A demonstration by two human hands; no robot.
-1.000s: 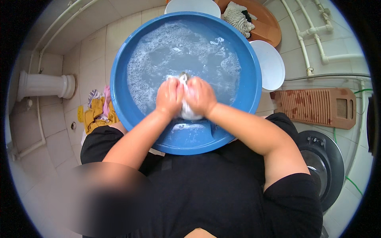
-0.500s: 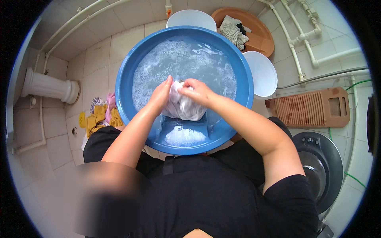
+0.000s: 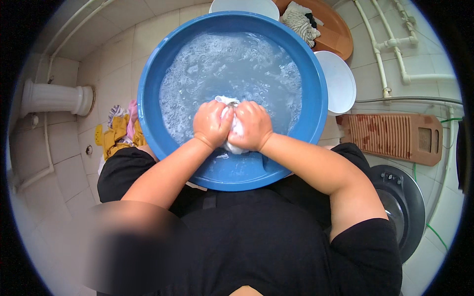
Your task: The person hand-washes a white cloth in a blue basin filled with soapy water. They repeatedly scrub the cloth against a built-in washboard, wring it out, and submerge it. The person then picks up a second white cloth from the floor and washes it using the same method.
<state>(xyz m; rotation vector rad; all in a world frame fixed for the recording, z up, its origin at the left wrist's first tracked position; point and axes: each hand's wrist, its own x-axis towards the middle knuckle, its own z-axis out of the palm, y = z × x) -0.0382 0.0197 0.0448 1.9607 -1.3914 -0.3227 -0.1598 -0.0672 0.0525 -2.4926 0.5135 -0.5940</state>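
Note:
A wet white cloth [image 3: 238, 127] is bunched between my two hands over the near half of a large blue basin [image 3: 321, 106]. My left hand [image 3: 212, 122] grips it with curled fingers from the left. From the right, my right hand [image 3: 253, 126] does the same, knuckles up, the two thumbs side by side. Most of the cloth is hidden by my hands; a bit shows above and below them. Cloudy, foamy water [image 3: 222, 64] fills the basin. Under my wrists is the basin's blue sloping ledge [image 3: 224, 172].
Yellow, pink and striped clothes [image 3: 118, 130] lie on the tiles at left. A brown washboard [image 3: 390, 137] and a dark grey basin [image 3: 412, 212] are at right. White tubs [image 3: 336, 81] and an orange-brown basin [image 3: 340, 39] with striped cloth [image 3: 300, 22] stand behind. Pipes [image 3: 380, 64] run along the wall.
My hands have closed tightly around the cloth, squeezing it from a loose spread bundle into a small wad. Foam on the ledge has mostly gone. The whole view has shifted slightly.

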